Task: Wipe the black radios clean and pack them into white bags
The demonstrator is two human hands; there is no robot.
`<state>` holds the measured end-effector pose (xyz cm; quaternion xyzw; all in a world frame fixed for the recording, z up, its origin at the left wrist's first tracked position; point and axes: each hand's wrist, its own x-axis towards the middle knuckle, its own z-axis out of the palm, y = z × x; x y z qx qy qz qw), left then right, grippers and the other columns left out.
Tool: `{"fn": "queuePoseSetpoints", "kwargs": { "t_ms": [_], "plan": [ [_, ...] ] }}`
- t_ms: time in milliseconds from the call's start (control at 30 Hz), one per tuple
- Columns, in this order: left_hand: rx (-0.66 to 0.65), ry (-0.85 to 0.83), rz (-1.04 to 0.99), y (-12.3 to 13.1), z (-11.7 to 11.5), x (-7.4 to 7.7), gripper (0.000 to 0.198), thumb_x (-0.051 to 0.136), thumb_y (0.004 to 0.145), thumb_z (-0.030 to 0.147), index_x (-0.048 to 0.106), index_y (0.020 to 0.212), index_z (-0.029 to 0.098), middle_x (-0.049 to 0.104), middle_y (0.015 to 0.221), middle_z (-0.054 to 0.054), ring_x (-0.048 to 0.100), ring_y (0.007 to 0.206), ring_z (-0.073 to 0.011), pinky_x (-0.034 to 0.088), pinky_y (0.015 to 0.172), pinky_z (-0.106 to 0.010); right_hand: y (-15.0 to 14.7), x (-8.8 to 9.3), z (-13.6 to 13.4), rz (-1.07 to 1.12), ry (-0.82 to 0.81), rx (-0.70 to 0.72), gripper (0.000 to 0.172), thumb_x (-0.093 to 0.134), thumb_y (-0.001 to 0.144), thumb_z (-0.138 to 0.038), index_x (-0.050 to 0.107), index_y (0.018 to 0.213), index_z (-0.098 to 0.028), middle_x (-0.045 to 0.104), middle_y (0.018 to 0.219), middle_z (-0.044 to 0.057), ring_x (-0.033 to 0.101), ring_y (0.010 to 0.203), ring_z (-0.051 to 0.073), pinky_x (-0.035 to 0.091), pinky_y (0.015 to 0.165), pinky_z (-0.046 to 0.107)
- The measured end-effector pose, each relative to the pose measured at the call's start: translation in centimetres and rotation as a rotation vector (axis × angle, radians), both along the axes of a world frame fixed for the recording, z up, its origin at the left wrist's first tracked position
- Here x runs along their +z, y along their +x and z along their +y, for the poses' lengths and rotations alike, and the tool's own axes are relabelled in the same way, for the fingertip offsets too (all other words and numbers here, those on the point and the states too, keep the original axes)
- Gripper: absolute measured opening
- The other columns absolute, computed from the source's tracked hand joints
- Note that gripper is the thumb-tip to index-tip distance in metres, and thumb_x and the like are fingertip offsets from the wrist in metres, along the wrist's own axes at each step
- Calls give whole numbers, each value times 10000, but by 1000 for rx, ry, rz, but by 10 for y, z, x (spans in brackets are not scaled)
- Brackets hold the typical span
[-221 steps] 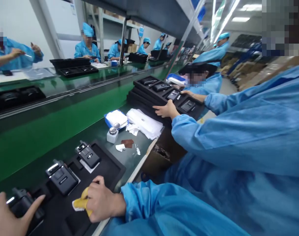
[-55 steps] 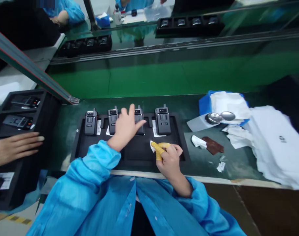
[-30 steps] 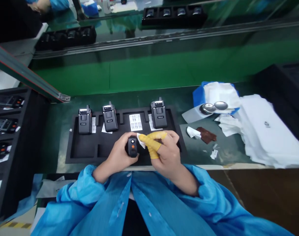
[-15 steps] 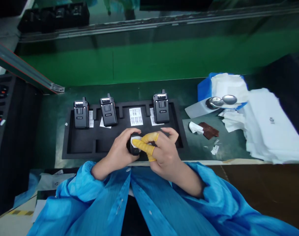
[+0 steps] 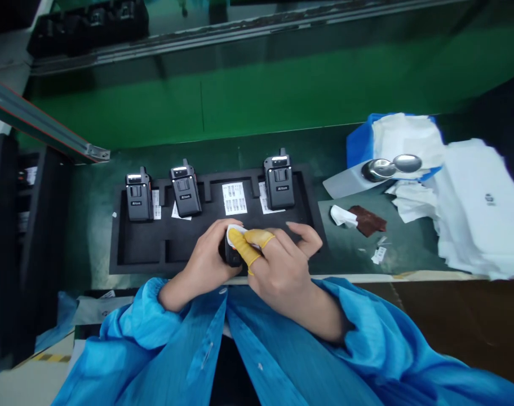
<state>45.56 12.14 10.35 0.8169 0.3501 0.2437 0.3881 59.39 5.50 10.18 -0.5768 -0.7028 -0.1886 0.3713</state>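
Observation:
My left hand [image 5: 206,256] is wrapped round a small black device [image 5: 231,256] near the table's front edge. Yellow covers are on fingers of my right hand [image 5: 282,265], which press a small white cloth [image 5: 235,227] against the top end of that device. Beyond my hands lies a black foam tray [image 5: 141,256]. Three black radios stand out on it: one at the left [image 5: 139,197], a second beside it [image 5: 186,190] and a third [image 5: 279,181] at the right. A white label sheet [image 5: 234,198] lies between the second and third.
At the right are a blue box [image 5: 358,141] of white cloths, a metal-topped dispenser [image 5: 379,169], a brown cloth [image 5: 369,221] and a stack of white bags [image 5: 485,208]. Black foam trays [image 5: 37,248] stand at the far left. A metal bar [image 5: 41,121] slants above them.
My right fingers and the white cloth have moved slightly up to the device's far edge. The camera view has shifted a little.

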Motion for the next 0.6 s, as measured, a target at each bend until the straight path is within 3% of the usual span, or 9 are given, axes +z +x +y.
{"fn": "queuePoseSetpoints", "kwargs": {
  "t_ms": [167,367,600],
  "plan": [
    [9,18,13,3,-3,0,551,640,570,42,519,1077,220,631,1090,-41,612,1021,-215,505,891,-372,-6,1,-12,4,9,-80,268,479,764,-49,523,546,-199,572,673,-6,531,770,131,293,885,372],
    [20,39,33,3,-4,2,520,642,593,56,518,1070,221,626,1081,-38,611,1030,-215,498,900,-377,-5,-2,-18,54,19,-84,250,478,740,-31,536,558,-193,578,683,-2,536,746,118,298,869,365],
    [62,24,41,-1,-2,2,498,622,608,62,517,1067,222,625,1081,-36,614,1028,-211,495,899,-370,6,-18,-19,146,-63,-56,208,458,617,-15,578,599,-185,598,763,14,488,708,121,292,825,378]
  ]
}}
